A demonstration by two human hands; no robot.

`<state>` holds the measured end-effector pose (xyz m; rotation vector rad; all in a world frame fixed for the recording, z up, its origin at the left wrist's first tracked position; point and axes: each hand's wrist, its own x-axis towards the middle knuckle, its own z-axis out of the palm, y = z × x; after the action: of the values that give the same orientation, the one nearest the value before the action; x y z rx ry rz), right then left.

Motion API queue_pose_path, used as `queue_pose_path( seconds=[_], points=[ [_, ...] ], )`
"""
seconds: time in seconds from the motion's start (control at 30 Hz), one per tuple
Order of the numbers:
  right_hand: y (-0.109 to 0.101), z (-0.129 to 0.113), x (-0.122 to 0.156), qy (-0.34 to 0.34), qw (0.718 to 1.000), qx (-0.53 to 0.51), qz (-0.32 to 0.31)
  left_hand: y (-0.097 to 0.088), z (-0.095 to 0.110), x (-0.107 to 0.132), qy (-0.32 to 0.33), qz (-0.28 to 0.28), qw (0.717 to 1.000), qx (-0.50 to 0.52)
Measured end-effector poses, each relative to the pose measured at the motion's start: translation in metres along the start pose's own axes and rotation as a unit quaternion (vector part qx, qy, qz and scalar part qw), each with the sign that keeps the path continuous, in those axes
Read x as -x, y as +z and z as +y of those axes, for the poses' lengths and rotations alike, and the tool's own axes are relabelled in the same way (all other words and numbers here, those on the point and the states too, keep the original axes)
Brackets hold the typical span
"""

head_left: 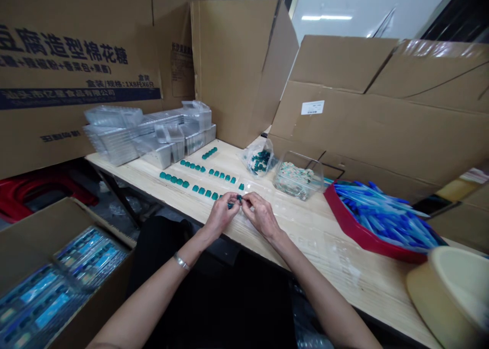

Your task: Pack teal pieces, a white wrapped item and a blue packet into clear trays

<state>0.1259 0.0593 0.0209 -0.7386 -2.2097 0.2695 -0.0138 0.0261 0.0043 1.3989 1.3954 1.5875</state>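
Note:
My left hand [220, 215] and my right hand [260, 214] meet over the wooden table [328, 247]. Both pinch small teal pieces [237, 200] between their fingertips. Just beyond the hands, several rows of the same teal pieces [198, 178] lie on the tabletop. A clear bag of teal pieces [260, 158] sits behind them. A bracelet is on my left wrist.
Stacks of clear plastic trays [153, 132] stand at the back left. A clear tub of pale bits [298, 176], a red tray of blue items [382, 219] and a cream bowl [454, 293] are to the right. Cardboard boxes [382, 114] ring the table; an open box of packs [57, 283] is lower left.

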Motion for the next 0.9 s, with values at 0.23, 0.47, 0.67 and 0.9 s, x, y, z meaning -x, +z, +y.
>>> queue_pose_path(
  seconds=[0.23, 0.47, 0.67, 0.9],
  points=[
    [0.004, -0.003, 0.000, 0.021, 0.998, 0.058, -0.003, 0.000, -0.002, 0.001, -0.005, -0.022, 1.000, -0.011],
    [0.007, -0.010, 0.001, 0.009, 0.995, 0.102, 0.000, -0.001, -0.004, 0.005, 0.035, 0.003, 0.999, -0.027],
    [0.011, -0.007, 0.008, 0.003, 0.998, 0.064, 0.008, -0.002, -0.004, 0.005, 0.036, -0.014, 0.999, -0.011],
    [-0.002, 0.003, 0.003, 0.249, 0.933, -0.259, -0.029, -0.007, -0.009, 0.006, 0.080, -0.028, 0.994, -0.063]
  ],
)
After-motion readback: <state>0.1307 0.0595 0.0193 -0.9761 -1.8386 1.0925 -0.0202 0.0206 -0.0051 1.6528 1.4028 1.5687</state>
